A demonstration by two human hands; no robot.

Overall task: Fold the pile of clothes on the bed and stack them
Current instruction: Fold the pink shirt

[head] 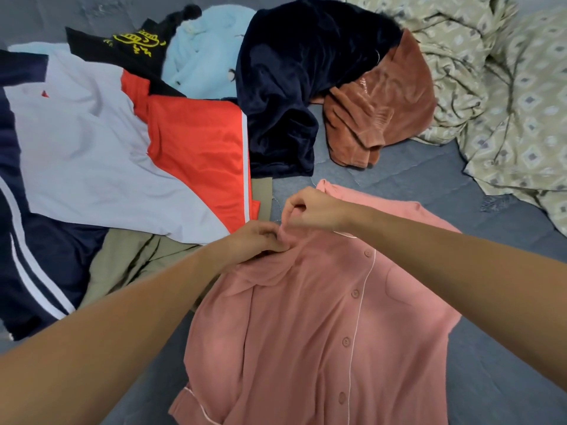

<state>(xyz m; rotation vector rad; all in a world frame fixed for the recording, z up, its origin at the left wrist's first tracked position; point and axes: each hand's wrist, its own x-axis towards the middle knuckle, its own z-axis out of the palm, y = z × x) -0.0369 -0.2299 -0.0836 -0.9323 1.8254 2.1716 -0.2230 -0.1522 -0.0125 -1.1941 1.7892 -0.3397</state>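
Observation:
A pink button-front shirt (pixel 322 326) with thin white piping lies spread on the grey bed cover, buttons facing up. Both hands meet at its far left edge, near the collar. My left hand (pixel 256 237) pinches a bunched fold of the pink cloth. Just beyond it, my right hand (pixel 313 208) grips the same edge with fingers curled down. The unfolded pile lies beyond and to the left: a red, white and navy jacket (pixel 107 148), a khaki garment (pixel 135 262), a navy velvet piece (pixel 291 87), a rust-brown one (pixel 380 115).
A light blue fleece garment (pixel 202 53) and a black item with a yellow print (pixel 135 44) lie at the back. A crumpled patterned green blanket (pixel 506 96) fills the right side. Bare grey bed cover (pixel 497 363) shows to the right of the pink shirt.

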